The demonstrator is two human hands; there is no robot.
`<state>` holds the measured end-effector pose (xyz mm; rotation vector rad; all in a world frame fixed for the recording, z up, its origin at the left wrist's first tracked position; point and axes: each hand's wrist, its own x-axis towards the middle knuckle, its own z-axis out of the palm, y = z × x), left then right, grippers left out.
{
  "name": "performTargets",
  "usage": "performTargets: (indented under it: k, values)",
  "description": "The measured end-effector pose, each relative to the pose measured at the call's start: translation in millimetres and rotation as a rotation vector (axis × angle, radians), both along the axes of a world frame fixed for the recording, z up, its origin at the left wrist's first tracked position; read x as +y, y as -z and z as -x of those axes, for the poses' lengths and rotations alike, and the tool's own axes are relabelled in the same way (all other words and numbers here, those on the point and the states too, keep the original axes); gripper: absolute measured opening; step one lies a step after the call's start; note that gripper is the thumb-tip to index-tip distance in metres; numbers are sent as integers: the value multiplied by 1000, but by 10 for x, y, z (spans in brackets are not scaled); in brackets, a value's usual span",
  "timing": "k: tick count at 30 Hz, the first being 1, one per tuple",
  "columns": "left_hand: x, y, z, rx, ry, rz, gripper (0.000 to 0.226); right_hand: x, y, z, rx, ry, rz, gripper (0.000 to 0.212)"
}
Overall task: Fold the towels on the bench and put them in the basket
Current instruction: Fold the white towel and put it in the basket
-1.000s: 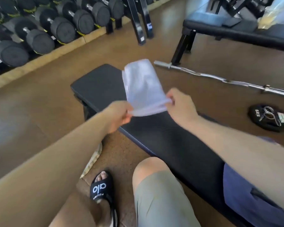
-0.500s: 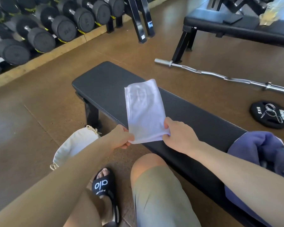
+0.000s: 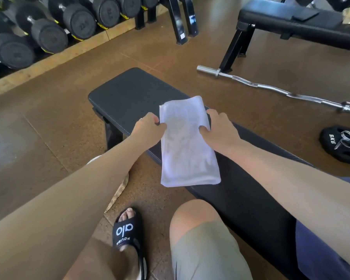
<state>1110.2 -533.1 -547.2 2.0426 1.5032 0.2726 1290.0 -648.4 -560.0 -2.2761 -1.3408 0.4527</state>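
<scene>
Head view, towel: white towel [image 3: 187, 146] lies in a long narrow strip across the black bench [image 3: 129, 91], centre of frame; its near end hangs just over the bench's front edge.
Left hand: left hand [image 3: 148, 129] at the strip's left edge, about a third of the way down from the far end, thumb and fingers pinching the cloth.
Right hand: right hand [image 3: 218, 128] directly opposite on the right edge, thumb on top, fingers curled round the edge.
Other cloth: blue cloth [image 3: 319, 257] on the bench, lower right; probably another towel waiting.
Basket: a pale, woven-edged thing [image 3: 119, 190] on the floor shows under the left forearm; may be the basket, mostly hidden.
Step in hand: judged mid-fold; strip is narrowed lengthwise, not yet shortened.
Next move calls for: both pinches lifting one end together and laying it squarely over the other, edges matched, then carrying it down left to the floor.
</scene>
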Motion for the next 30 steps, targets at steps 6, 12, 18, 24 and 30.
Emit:
performTargets:
  k: [6, 12, 18, 24, 30]
  values:
    - [461, 135, -364, 17, -38, 62, 25, 429, 247, 7, 119, 140, -82, 36]
    - [656, 235, -486, -43, -119, 142, 38, 496, 277, -163, 350, 300, -69, 23]
    - [692, 309, -332, -265, -163, 191, 8, 494, 256, -233, 408, 328, -81, 18]
    - [702, 306, -300, -219, -174, 179, 5, 502, 341, -110, 173, 227, -114, 19]
    - [677, 272, -330, -195, -154, 130, 7, 479, 339, -94, -272, 16, -169, 48]
